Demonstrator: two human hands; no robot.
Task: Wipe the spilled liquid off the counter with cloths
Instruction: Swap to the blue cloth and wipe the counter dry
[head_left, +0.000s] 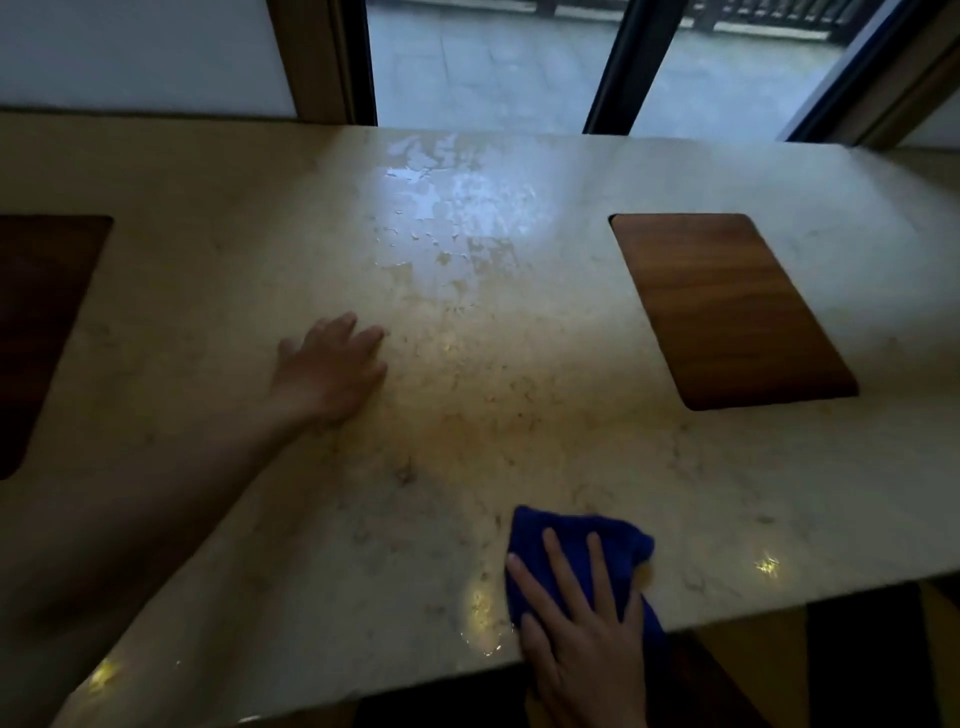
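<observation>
The counter (519, 441) is the largest thing here: a broad slab of pale, cream stone with faint brown veining and a polished face that throws back light in small bright glints near its front edge. Beyond its far edge stands a window (483, 62) with dark frames, looking onto grey paving outside.

Set flush into the counter are 2 wooden panels, each a rounded-corner rectangle of warm brown wood with a straight grain. The right wooden panel (727, 306) lies well to the right of the counter's middle; the left wooden panel (41, 322) is cut off by the picture's left side and sits in shadow.

The spilled liquid (441, 208) spreads as a thin, patchy film on the far middle of the counter, just in front of the window, its ragged edges breaking into small beads and shining bluish white. A smaller wet sheen shows near the counter's front edge, just left of the cloth.

The left hand (330, 371) rests palm down on the counter's middle, nearer than the liquid and apart from it, fingers straight and slightly spread, holding nothing. Its bare forearm crosses the counter's left front corner.

The cloth (618, 535) is a deep blue, plush, crumpled piece lying at the counter's front edge, partly hanging over it. The right hand (582, 634) presses flat on top of it, 4 fingers extended and spread, covering the cloth's nearer half.
</observation>
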